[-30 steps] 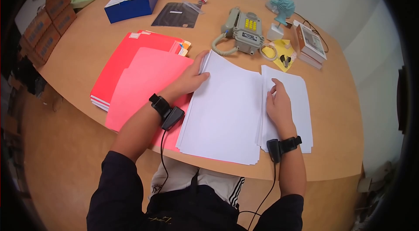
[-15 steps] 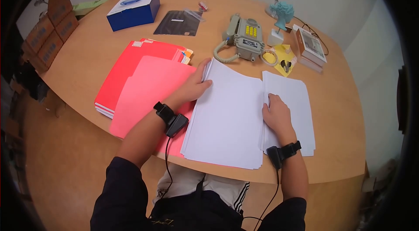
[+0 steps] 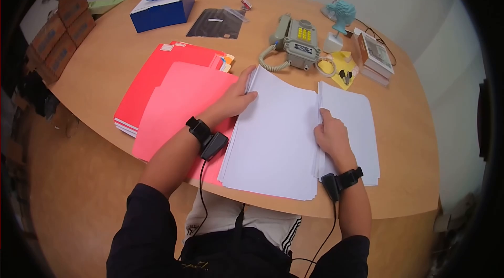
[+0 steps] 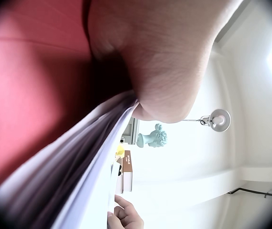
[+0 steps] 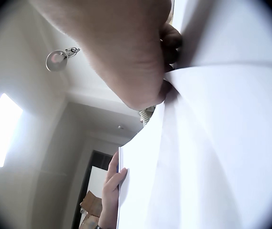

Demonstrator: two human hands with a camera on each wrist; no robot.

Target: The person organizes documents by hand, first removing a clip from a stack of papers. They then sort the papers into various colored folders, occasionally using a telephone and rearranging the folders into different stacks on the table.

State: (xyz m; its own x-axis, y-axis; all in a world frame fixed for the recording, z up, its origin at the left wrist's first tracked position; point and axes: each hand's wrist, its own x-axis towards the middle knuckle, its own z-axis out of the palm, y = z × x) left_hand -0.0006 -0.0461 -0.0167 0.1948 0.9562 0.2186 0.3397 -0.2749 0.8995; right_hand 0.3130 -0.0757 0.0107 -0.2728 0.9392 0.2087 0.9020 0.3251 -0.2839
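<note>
A thick stack of white paper lies in front of me on a pink folder. My left hand holds its left edge near the top corner, thumb over the top sheet; the left wrist view shows the sheets' edges fanned below that hand. My right hand pinches the stack's right edge between thumb and curled fingers, and in the right wrist view the paper bends up to that pinch. Under the right hand lies a second stack of white sheets.
Red folders are piled at the left. Behind the paper stand a grey telephone, a tape roll, a yellow sheet, a teal bust and books. A blue box and a dark folder lie farther back.
My right hand has moved slightly left from over the right-hand sheets to the edge of the middle stack, its fingers curling in. The left hand keeps its hold on the left edge.
</note>
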